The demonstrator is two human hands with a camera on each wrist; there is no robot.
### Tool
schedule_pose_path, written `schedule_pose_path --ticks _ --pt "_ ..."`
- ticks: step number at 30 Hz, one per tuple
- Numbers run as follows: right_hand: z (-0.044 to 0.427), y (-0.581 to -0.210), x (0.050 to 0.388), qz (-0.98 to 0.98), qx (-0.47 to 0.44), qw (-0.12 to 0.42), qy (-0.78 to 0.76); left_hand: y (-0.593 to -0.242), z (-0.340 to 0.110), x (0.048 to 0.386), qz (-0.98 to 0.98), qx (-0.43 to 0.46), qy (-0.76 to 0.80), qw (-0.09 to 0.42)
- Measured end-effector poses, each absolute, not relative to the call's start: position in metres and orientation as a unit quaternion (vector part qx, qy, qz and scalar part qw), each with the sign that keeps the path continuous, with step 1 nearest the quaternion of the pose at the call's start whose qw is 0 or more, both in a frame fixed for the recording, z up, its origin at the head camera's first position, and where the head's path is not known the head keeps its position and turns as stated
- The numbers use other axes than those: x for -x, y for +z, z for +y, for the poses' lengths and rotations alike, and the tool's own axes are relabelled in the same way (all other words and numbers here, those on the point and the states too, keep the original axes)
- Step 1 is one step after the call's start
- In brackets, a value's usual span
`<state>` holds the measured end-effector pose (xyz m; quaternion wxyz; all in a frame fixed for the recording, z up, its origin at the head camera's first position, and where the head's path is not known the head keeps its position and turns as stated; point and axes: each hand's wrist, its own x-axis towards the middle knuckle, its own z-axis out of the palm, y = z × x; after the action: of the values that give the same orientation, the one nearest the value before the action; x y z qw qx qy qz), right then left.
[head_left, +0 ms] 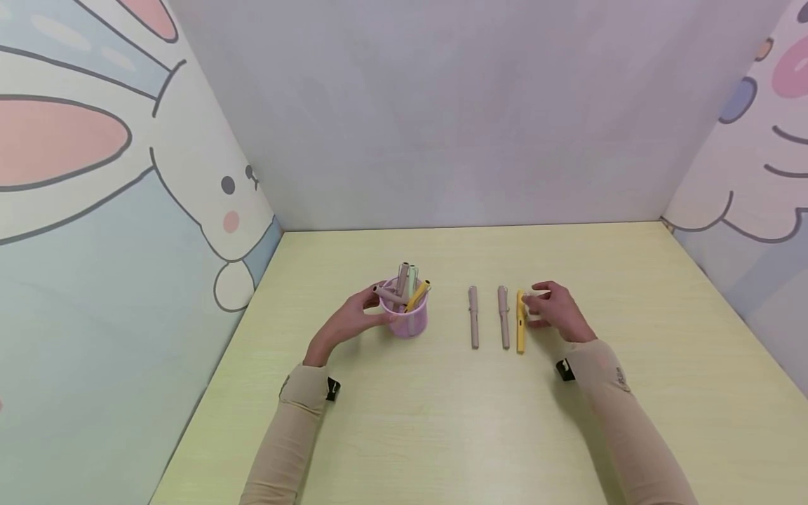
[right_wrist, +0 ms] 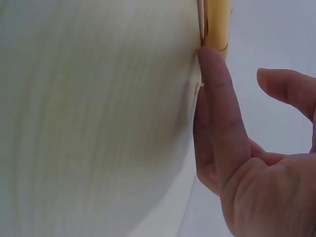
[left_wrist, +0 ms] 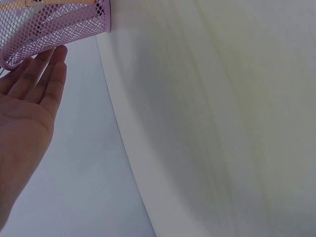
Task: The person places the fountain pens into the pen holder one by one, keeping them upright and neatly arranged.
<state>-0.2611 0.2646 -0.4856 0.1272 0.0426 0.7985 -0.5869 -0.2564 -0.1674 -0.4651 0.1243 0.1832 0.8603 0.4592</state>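
Observation:
My left hand [head_left: 351, 320] holds a pink-purple mesh pen cup [head_left: 412, 325] from its left side, thumb along the near rim and fingers round the far side. In the left wrist view the fingers [left_wrist: 55, 81] lie against the mesh. Inside the cup stand several pens: mauve ones, a mint green pen [head_left: 411, 280] and a yellow one [head_left: 417, 296]. My right hand [head_left: 558, 310] is beside a yellow pen [head_left: 520, 330] on the table. One fingertip touches that pen in the right wrist view, while the thumb [right_wrist: 284, 84] stays apart from it.
Two mauve pens [head_left: 474, 319] lie roughly parallel to the left of the yellow pen, between it and the cup. The pale wood-grain table [head_left: 404, 428] meets a plain grey wall [head_left: 461, 126] at the back. Cartoon-printed panels [head_left: 208, 168] flank it on both sides.

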Motion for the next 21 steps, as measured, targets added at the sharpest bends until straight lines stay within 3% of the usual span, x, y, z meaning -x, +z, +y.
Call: schedule_pose_path --ticks 21 --pt "0.2583 -0.4886 0.2699 0.829 -0.043 0.155 -0.535 -0.4657 -0.1678 0.2567 0.855 -0.187 0.467 0.127"
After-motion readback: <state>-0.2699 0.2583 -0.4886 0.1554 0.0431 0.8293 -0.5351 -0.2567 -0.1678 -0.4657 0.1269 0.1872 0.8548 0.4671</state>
